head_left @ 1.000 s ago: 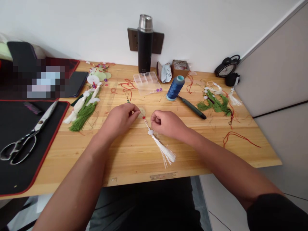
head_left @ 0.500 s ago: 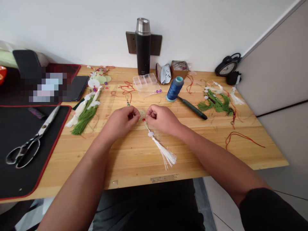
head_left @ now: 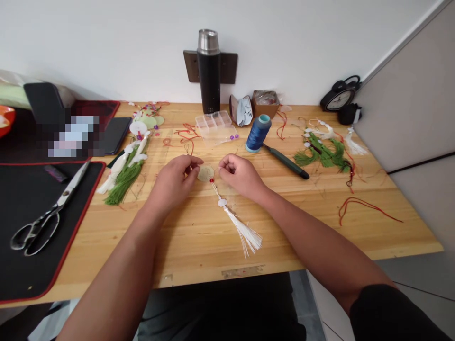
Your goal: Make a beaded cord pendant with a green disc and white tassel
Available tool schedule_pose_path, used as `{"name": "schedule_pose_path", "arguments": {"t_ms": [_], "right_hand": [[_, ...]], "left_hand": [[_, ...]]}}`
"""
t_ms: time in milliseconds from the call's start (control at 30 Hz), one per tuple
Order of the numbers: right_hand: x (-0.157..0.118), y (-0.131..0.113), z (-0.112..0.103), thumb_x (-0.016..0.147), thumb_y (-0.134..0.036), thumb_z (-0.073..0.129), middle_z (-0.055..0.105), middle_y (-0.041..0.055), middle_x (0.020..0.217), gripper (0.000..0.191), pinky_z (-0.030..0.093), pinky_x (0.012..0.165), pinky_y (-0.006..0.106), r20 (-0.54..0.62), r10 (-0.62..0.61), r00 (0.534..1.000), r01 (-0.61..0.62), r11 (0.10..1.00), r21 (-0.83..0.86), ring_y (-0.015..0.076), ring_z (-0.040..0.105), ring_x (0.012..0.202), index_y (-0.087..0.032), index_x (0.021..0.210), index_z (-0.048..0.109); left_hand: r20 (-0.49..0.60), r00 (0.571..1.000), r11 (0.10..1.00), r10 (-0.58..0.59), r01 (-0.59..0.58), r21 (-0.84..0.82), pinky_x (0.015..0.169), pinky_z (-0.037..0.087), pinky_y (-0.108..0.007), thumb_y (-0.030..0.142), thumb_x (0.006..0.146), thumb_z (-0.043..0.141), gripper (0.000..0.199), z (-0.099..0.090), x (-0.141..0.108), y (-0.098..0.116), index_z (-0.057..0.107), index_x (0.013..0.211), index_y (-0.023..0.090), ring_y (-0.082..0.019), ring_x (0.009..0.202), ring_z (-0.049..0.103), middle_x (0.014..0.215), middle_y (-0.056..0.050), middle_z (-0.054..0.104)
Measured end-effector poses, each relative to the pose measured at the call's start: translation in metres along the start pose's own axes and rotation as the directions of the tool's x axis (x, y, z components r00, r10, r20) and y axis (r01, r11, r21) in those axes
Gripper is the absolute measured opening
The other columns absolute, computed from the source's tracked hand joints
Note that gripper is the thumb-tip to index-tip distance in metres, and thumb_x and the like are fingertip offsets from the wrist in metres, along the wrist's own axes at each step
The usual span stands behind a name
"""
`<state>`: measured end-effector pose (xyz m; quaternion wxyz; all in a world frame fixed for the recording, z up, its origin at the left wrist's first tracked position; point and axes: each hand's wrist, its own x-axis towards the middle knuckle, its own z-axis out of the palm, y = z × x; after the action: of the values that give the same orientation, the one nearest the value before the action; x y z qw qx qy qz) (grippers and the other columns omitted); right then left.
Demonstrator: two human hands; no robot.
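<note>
Left hand [head_left: 177, 177] at left edge of pale disc [head_left: 206, 173], thumb and forefinger nearly together; unclear whether pinching it. Disc apparently flat on table [head_left: 185, 241], between both hands. Trailing from it, red bead [head_left: 212, 180], then white tassel [head_left: 244, 230], slanting right. Right hand [head_left: 243, 175] just beside disc, fingertips bunched; unclear whether gripping anything. Risk: skewed disc or snarled tassel, from lopsided tug or careless brush.

On my feed, left hand [head_left: 176, 177] and right hand [head_left: 240, 175] bare; left forearm [head_left: 124, 251] and right forearm [head_left: 313, 241] bare too, tapering toward wrists; plain black sleeve [head_left: 398, 310] on right arm, loose, hem curved; black cloth [head_left: 223, 308] over lap, softly creased, dark grey toward left side.
</note>
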<state>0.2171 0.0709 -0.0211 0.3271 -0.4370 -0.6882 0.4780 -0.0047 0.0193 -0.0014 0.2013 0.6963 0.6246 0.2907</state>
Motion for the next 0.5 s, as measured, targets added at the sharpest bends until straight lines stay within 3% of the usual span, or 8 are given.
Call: {"name": "schedule_pose_path", "arguments": {"t_ms": [200, 500], "right_hand": [[-0.002, 0.001, 0.002, 0.089, -0.03, 0.067, 0.065, -0.0044, 0.076, 0.008, 0.044, 0.066, 0.029, 0.03, -0.006, 1.0, 0.006, 1.0, -0.008, 0.0154, 0.059, 0.07, -0.024, 0.091, 0.062], [-0.007, 0.002, 0.003, 0.089, -0.029, 0.07, 0.069, -0.004, 0.079, 0.01, 0.043, 0.068, 0.029, 0.049, -0.047, 0.998, 0.052, 0.993, -0.107, 0.0157, 0.062, 0.072, -0.024, 0.094, 0.064]], "left_hand": [[0.054, 0.995, 0.994, 0.079, -0.075, -0.074, 0.088, 0.056, -0.039, 0.049, 0.103, 0.063, 0.034, 0.01, 0.0, 0.007, 0.082, 0.116, 0.023, -0.024, 0.089, 0.068, 0.097, -0.006, 0.076], [0.079, 0.995, 0.995, 0.063, -0.056, -0.085, 0.088, 0.055, -0.04, 0.042, 0.098, 0.064, 0.023, 0.016, 0.002, 0.01, 0.08, 0.099, 0.024, -0.025, 0.09, 0.068, 0.095, -0.006, 0.078]]}}
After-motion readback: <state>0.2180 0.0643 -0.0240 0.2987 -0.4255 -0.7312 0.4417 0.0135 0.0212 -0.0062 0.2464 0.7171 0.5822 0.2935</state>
